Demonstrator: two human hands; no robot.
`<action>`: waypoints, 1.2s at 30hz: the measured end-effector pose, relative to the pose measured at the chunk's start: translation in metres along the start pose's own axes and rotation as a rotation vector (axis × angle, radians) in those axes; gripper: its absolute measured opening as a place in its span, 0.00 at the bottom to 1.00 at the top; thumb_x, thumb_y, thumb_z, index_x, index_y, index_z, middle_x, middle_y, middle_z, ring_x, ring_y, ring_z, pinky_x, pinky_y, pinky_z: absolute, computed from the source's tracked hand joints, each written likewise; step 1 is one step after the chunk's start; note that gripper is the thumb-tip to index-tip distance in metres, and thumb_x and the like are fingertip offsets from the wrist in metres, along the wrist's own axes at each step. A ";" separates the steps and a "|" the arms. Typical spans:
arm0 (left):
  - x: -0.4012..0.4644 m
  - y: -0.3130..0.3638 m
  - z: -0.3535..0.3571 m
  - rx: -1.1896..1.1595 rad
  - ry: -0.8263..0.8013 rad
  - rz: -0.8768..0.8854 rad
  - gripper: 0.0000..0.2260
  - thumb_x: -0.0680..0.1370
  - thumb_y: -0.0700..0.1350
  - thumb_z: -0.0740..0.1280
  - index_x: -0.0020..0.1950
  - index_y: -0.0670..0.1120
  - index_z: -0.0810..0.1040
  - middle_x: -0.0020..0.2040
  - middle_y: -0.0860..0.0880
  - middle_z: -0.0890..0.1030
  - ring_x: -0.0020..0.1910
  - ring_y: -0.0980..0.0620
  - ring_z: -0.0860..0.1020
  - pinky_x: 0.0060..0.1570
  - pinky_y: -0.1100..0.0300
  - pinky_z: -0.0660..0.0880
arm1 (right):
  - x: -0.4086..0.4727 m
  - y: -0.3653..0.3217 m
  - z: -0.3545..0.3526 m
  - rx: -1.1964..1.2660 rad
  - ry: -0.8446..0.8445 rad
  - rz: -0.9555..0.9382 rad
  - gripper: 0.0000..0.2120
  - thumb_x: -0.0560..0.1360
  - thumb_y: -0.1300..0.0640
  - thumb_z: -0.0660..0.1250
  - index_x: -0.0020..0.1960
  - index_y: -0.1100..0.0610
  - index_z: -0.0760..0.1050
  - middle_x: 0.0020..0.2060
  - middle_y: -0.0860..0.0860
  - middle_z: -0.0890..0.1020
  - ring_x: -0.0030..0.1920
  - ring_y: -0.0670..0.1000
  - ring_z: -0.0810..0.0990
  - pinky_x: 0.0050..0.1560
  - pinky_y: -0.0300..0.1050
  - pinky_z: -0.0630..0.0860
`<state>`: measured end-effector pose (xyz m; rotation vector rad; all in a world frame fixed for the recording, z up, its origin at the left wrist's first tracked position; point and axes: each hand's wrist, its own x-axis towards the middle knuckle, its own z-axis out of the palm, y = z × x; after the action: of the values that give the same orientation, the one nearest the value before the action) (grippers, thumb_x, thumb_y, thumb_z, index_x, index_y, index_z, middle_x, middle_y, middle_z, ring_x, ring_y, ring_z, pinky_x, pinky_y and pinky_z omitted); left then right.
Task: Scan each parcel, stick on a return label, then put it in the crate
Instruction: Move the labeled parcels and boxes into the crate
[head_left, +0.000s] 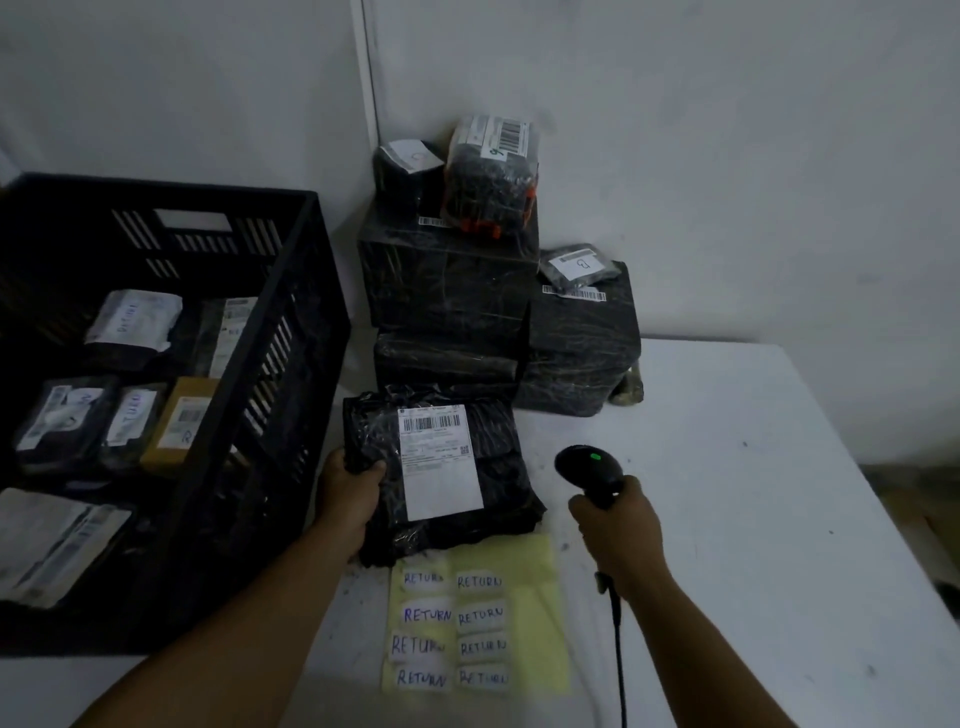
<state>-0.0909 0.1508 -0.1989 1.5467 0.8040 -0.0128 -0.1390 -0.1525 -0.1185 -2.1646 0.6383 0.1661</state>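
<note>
Black crate (291, 291) holds labelled parcels (130, 322); left hand (348, 493) grips parcel (441, 467).

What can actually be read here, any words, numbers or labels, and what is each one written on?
"RETURN": handwritten on eight white stickers on the yellow sheet.
"TURN", part of a word: label on a parcel in the crate.
"9": tag on the top parcel of the stack.
Shipping label on the parcel in the left hand: barcode shows, print too small.
Other labels: blurred.
</note>
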 end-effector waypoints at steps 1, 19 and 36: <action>0.000 -0.001 -0.001 0.010 -0.003 0.001 0.20 0.77 0.43 0.70 0.68 0.49 0.72 0.57 0.46 0.80 0.51 0.46 0.80 0.55 0.46 0.79 | 0.010 0.008 0.001 -0.039 0.017 0.023 0.15 0.71 0.54 0.70 0.55 0.58 0.72 0.41 0.54 0.81 0.38 0.52 0.80 0.32 0.43 0.71; -0.027 0.000 0.001 0.526 0.101 0.318 0.26 0.77 0.45 0.71 0.74 0.45 0.69 0.71 0.40 0.70 0.69 0.39 0.70 0.68 0.44 0.70 | 0.061 0.044 0.011 -0.277 0.036 0.200 0.18 0.75 0.46 0.68 0.58 0.57 0.77 0.45 0.53 0.81 0.43 0.55 0.79 0.43 0.48 0.78; -0.112 -0.073 -0.009 0.953 -0.450 0.989 0.19 0.74 0.45 0.72 0.64 0.45 0.79 0.61 0.48 0.80 0.60 0.47 0.76 0.59 0.50 0.75 | -0.053 0.064 0.087 -0.443 -0.145 -0.481 0.14 0.79 0.47 0.66 0.62 0.50 0.80 0.52 0.50 0.82 0.50 0.51 0.78 0.50 0.45 0.78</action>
<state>-0.2144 0.1002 -0.2091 2.5674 -0.4804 -0.0190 -0.2074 -0.0979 -0.2003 -2.6323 -0.0213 0.2173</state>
